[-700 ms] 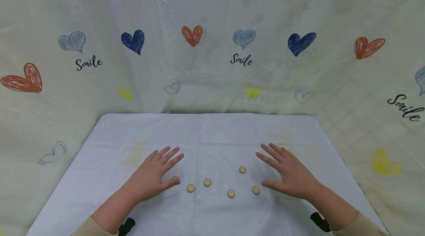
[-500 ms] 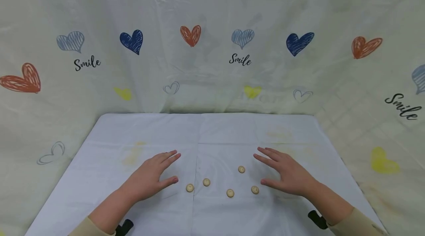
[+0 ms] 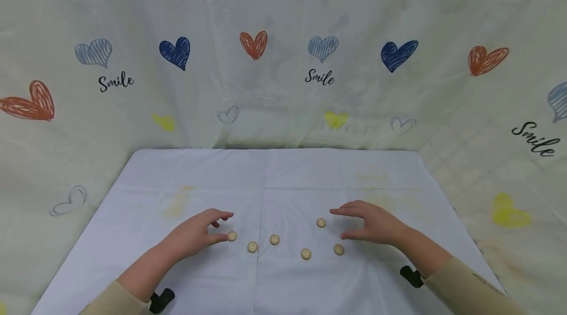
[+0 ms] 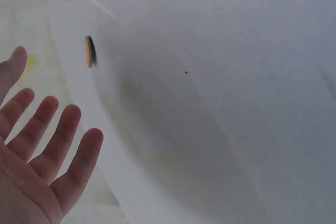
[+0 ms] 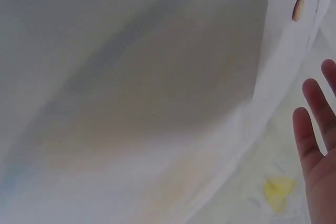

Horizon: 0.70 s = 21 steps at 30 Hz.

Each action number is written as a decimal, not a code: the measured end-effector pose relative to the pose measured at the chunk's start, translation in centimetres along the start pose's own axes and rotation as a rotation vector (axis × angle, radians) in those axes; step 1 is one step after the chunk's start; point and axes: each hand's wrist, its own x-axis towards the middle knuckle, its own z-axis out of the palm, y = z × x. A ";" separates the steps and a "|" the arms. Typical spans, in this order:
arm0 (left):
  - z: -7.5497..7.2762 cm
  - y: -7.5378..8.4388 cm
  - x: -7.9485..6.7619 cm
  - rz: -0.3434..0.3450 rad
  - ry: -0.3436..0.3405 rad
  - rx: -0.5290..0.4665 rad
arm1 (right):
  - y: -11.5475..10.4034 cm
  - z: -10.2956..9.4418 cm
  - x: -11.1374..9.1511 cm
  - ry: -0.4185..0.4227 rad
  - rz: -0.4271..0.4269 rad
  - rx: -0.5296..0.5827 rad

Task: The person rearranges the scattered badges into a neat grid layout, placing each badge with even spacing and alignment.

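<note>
Left wrist: left hand, fingers apart.

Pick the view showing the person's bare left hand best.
Left wrist: the left hand faces palm toward camera, fingers spread and apart, though cropped. Head shows its back, fingers overlapping, thumb near a round beige wood-look button. Right wrist doesn't show it.
</note>
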 end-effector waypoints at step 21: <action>1.6 -2.6 2.5 0.089 -0.097 -0.026 | 1.9 1.6 5.1 -0.199 -0.070 0.012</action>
